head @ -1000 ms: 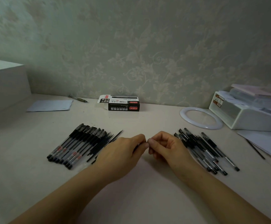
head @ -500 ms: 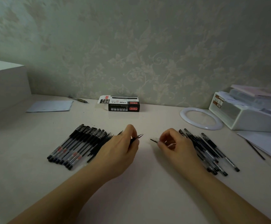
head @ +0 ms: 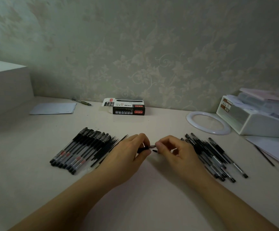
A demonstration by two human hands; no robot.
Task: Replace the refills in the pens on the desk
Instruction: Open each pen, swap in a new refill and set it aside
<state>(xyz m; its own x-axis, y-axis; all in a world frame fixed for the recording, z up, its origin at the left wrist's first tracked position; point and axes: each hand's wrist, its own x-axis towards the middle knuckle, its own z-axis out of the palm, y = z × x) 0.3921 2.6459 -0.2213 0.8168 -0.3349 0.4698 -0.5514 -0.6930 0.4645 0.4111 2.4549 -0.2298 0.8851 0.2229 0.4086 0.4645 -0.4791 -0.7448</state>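
A pale desk (head: 143, 205) runs along a wallpapered wall. At its far left stands a large white box (head: 5, 87); at far right a white organiser tray (head: 258, 120) stacked with papers, loose sheets (head: 275, 147) spread in front of it. A white ring (head: 208, 122) lies flat just left of the tray. A sheet of paper (head: 53, 108) lies near the back left, a lone green pen (head: 82, 102) beside it.

Against the wall at centre lies the black refill box (head: 127, 108), flap open.

Left of centre, a tidy row of capped pens (head: 80, 150) lies side by side, with thin loose refills (head: 108, 147) at its right edge. Right of centre, a looser heap of pens (head: 213, 155) lies partly under the right wrist.

Between the two groups, both hands meet above the desk. The left hand (head: 128, 154) grips a black pen barrel (head: 143, 148), fingers curled round it. The right hand (head: 177, 152) pinches a small dark piece (head: 155, 150) at the barrel's tip; what the piece is cannot be told.
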